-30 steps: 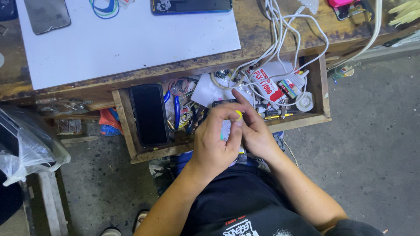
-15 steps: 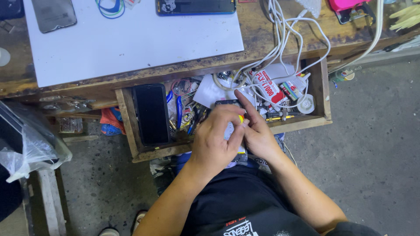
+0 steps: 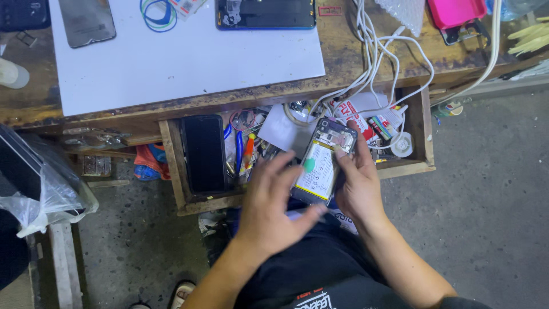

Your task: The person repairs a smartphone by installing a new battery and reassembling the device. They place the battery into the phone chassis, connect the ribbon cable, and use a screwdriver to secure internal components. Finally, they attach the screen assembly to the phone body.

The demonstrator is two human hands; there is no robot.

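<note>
Over the cluttered drawer's (image 3: 171, 166) front edge, my right hand (image 3: 359, 186) grips the opened phone (image 3: 323, 163), left hand (image 3: 269, 209) spread wide beside it.

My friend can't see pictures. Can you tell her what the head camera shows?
A person's right hand holds an opened phone with its insides showing, while the left hand hovers open beside it. Below them is a cluttered wooden drawer with a black phone and tools, under a workbench.
</note>
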